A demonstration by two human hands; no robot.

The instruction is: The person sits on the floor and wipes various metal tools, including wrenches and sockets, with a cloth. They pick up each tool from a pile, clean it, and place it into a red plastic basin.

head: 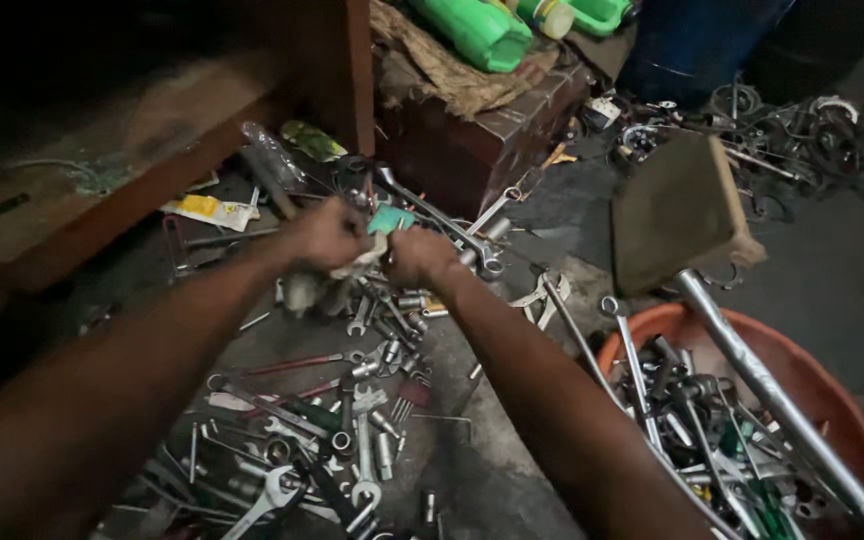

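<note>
While our left hand (327, 232) and right hand (417, 255) are both clenched on a soft, crumpled, pale cloth (352, 268), we hold it above the dark concrete floor (492, 480). Shiny steel wrenches (352, 440) lie scattered under it, near a round orange basin (832, 400).

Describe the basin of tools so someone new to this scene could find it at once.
Look at the lower right corner of the floor. The round orange basin sits there, heaped with wrenches and screwdrivers, a long steel bar lying across it. It is the only orange container; the other tools lie loose on the floor.
</note>
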